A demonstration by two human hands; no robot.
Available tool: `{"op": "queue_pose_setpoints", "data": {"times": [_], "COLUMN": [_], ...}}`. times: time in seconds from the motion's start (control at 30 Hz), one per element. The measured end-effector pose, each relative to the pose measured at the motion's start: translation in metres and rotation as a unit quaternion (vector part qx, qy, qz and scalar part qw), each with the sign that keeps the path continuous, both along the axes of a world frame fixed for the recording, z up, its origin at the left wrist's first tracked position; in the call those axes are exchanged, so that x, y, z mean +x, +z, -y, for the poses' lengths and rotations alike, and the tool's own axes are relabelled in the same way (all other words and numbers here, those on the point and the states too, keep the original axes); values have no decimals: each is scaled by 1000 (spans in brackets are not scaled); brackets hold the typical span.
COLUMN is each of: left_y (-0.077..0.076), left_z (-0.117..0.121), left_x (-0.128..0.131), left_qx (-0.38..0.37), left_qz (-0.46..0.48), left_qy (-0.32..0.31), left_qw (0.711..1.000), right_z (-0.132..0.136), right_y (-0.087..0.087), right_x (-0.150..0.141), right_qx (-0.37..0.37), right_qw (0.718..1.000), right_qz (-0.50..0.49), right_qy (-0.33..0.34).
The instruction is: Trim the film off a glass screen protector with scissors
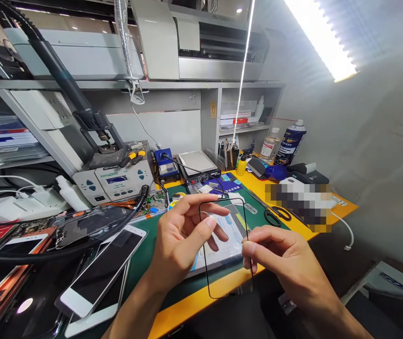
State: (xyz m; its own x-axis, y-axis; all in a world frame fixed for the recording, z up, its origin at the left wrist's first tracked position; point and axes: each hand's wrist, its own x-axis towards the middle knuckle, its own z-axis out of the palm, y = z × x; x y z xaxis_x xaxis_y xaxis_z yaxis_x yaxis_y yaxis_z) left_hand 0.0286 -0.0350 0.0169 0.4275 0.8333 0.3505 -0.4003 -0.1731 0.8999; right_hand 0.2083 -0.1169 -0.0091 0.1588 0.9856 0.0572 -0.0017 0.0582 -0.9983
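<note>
A thin black rectangular frame (205, 263), like a phone screen gasket, hangs upright over the bench edge between both hands. My left hand (178, 238) pinches its left side near the top, thumb and forefinger closed on the strip. At the right side of the frame, my right hand (286, 261) pinches the strip with fingertips pressed together. Through the frame shows a plastic-wrapped part (222, 235) lying on the green mat (145, 256).
Several phones and screens (99, 270) are piled at the left. A rework station (116, 179), a blue unit (166, 165) and a heating plate (197, 165) stand behind. Scissors (275, 215), a spray can (291, 141) and a bottle (269, 143) are at the right. A black hose (63, 252) crosses the left.
</note>
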Motion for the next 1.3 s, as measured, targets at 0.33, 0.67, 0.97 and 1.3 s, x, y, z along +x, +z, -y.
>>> {"op": "queue_pose_setpoints", "data": {"times": [0.33,0.67,0.97,1.3], "left_y": [3,4,6,4], "left_z": [4,2,3,0], "left_x": [3,1,3,5], "left_qx": [-9,-47,-71,-76], "left_qz": [-17,-40,-143,-95], "left_qy": [21,-15,-56,3], "left_qw": [1000,998,986,993], "right_z": [3,4,-3,1], "right_y": [3,0,-1,-5], "right_x": [0,0,3,-11], "right_qx": [-7,-6,52,38], "right_qw": [999,995,965,956], "right_qz": [-33,-99,-234,-272], "right_qy": [-2,11,-109,-102]}}
